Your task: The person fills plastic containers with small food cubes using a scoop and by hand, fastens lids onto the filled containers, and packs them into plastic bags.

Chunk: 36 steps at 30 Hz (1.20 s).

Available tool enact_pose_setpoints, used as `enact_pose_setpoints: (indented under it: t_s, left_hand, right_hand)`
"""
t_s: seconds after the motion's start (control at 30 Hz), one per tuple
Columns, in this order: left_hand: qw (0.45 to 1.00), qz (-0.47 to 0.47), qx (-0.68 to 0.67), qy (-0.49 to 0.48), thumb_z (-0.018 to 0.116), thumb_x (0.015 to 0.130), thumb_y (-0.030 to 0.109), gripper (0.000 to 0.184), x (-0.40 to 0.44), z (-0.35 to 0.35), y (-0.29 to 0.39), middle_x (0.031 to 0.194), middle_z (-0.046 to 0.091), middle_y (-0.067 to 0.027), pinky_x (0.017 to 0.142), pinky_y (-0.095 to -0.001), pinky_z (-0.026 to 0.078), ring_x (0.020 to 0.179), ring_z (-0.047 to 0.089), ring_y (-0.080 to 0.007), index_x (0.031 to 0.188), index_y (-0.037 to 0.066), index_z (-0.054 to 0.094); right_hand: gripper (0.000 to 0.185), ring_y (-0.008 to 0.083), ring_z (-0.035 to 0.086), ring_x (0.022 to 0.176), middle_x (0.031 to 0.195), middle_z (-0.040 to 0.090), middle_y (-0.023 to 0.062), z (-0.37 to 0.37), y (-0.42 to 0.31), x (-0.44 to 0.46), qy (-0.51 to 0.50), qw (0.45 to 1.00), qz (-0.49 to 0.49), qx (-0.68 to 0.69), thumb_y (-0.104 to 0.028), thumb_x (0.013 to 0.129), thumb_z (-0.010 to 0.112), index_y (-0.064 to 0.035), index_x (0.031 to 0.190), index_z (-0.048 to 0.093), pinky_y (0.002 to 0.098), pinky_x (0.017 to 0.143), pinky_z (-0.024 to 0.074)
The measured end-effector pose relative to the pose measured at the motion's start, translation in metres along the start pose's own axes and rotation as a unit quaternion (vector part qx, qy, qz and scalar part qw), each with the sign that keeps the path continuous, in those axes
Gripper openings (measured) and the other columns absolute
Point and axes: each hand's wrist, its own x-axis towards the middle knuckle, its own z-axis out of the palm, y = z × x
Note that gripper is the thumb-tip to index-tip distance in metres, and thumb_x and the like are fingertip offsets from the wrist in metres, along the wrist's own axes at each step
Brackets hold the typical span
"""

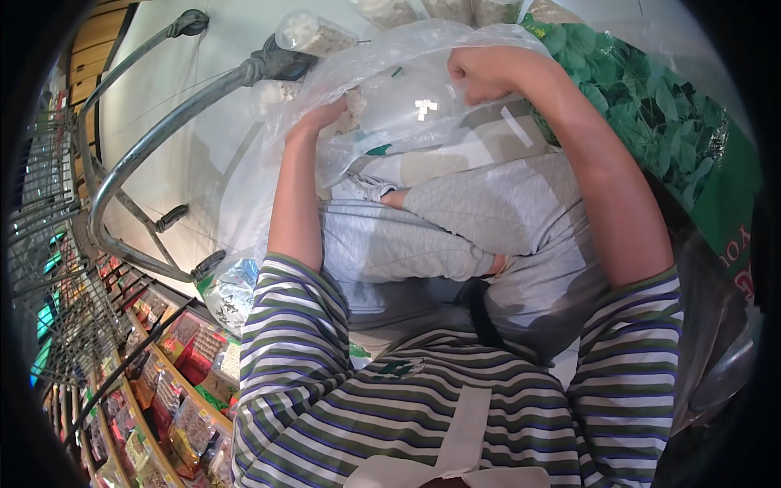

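A large clear plastic bag (407, 49) is spread in front of my crossed legs. My right hand (486, 73) is closed in a fist on the bag's upper right edge. My left hand (320, 119) is at the bag's left side, partly behind the film, and its fingers are mostly hidden. Close by its fingertips, a container of pale pieces (351, 112) shows through the plastic. Light glares off the bag's middle, so the contents there are hard to make out.
Clear jars of pale pieces (313, 32) lie and stand on the white floor beyond the bag. A metal cart frame (154, 154) with wheels is at the left, above shelves of packaged goods (175, 382). A green leaf-printed box (643, 106) stands at the right.
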Motion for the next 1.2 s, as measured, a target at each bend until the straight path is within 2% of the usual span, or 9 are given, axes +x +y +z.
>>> enact_pose_setpoints:
  t_s: [0.1, 0.2, 0.3, 0.5, 0.6, 0.8, 0.9, 1.0, 1.2]
  left_hand:
    - [0.998, 0.024, 0.054, 0.018, 0.043, 0.092, 0.025, 0.04, 0.015, 0.022, -0.034, 0.091, 0.063, -0.0051, 0.083, -0.0347, 0.045, 0.086, 0.055, -0.0203, 0.127, 0.02, 0.064]
    - [0.998, 0.035, -0.038, 0.047, 0.043, 0.092, 0.025, 0.043, 0.012, 0.029, -0.033, 0.099, 0.066, -0.0067, 0.088, -0.036, 0.045, 0.093, 0.059, -0.0224, 0.13, 0.021, 0.061]
    - [0.989, -0.044, 0.058, 0.129, 0.047, 0.089, 0.027, 0.042, -0.006, 0.019, -0.005, 0.11, 0.068, -0.0104, 0.093, -0.0409, 0.045, 0.104, 0.061, -0.03, 0.128, 0.018, 0.061]
    - [0.979, 0.072, 0.069, 0.178, 0.059, 0.083, 0.026, 0.037, -0.016, 0.013, 0.0, 0.117, 0.063, -0.019, 0.095, -0.0469, 0.045, 0.111, 0.057, -0.0396, 0.116, 0.008, 0.064]
    - [0.994, -0.032, 0.067, 0.083, 0.054, 0.089, 0.053, 0.067, -0.019, 0.012, 0.007, 0.149, 0.041, -0.0117, 0.113, -0.0357, 0.027, 0.139, 0.034, -0.0281, 0.143, 0.013, 0.044]
    - [0.992, 0.011, 0.077, 0.098, 0.053, 0.091, 0.049, 0.063, -0.022, 0.012, 0.01, 0.148, 0.042, -0.0123, 0.113, -0.0365, 0.028, 0.138, 0.034, -0.0288, 0.142, 0.013, 0.045]
    - [0.956, 0.113, 0.102, 0.249, 0.059, 0.085, 0.025, 0.037, -0.025, 0.015, 0.014, 0.12, 0.064, -0.0164, 0.098, -0.0456, 0.044, 0.115, 0.056, -0.0372, 0.118, 0.01, 0.065]
    - [0.988, 0.022, 0.1, 0.112, 0.055, 0.09, 0.043, 0.057, -0.027, 0.008, 0.024, 0.146, 0.044, -0.0138, 0.113, -0.0373, 0.028, 0.137, 0.036, -0.0303, 0.138, 0.011, 0.049]
    - [0.971, 0.095, 0.106, 0.194, 0.06, 0.087, 0.032, 0.038, -0.027, 0.009, 0.035, 0.121, 0.063, -0.0157, 0.099, -0.0454, 0.043, 0.116, 0.056, -0.0365, 0.117, 0.01, 0.066]
  right_hand:
    - [0.043, 0.034, 0.063, 0.09, 0.1, 0.065, 0.0176, -0.002, -0.002, -0.001, -0.007, 1.0, 0.005, -0.005, -0.014, 0.065, 0.071, -0.0029, 0.105, 0.059, 0.0395, 0.077, 0.0492]
    - [0.042, 0.0342, 0.063, 0.09, 0.098, 0.065, 0.0172, 0.0, 0.0, 0.002, -0.012, 1.0, 0.007, -0.027, -0.013, 0.065, 0.071, -0.0026, 0.103, 0.059, 0.04, 0.075, 0.049]
    - [0.038, 0.034, 0.063, 0.088, 0.095, 0.065, 0.0171, 0.003, 0.001, 0.001, 0.005, 1.0, 0.015, 0.009, -0.012, 0.064, 0.072, -0.0018, 0.099, 0.059, 0.041, 0.073, 0.0487]
    - [0.035, 0.0336, 0.063, 0.085, 0.092, 0.065, 0.0167, 0.004, -0.003, 0.001, 0.023, 0.999, 0.0, -0.023, -0.011, 0.065, 0.071, -0.0032, 0.096, 0.057, 0.0417, 0.072, 0.0483]
    - [0.036, 0.0336, 0.063, 0.085, 0.091, 0.065, 0.0167, 0.001, -0.005, -0.001, 0.009, 1.0, 0.009, -0.021, -0.012, 0.066, 0.071, -0.0042, 0.098, 0.057, 0.042, 0.072, 0.0481]
    - [0.036, 0.0335, 0.063, 0.086, 0.093, 0.065, 0.0169, 0.006, -0.003, 0.0, 0.021, 1.0, 0.009, -0.008, -0.013, 0.068, 0.072, -0.0046, 0.099, 0.056, 0.0427, 0.073, 0.0477]
    - [0.035, 0.0335, 0.062, 0.083, 0.09, 0.065, 0.0168, 0.004, -0.005, -0.002, 0.028, 1.0, 0.013, 0.001, -0.012, 0.067, 0.071, -0.0041, 0.098, 0.056, 0.0428, 0.071, 0.0474]
    - [0.038, 0.0358, 0.067, 0.091, 0.103, 0.068, 0.0216, -0.001, -0.01, -0.007, 0.029, 1.0, -0.005, 0.002, -0.008, 0.067, 0.07, 0.0047, 0.103, 0.066, 0.0462, 0.073, 0.0523]
    - [0.034, 0.0365, 0.067, 0.086, 0.096, 0.069, 0.0229, -0.003, -0.013, -0.01, 0.008, 1.0, 0.006, -0.016, -0.006, 0.068, 0.068, 0.0049, 0.099, 0.067, 0.0456, 0.069, 0.052]
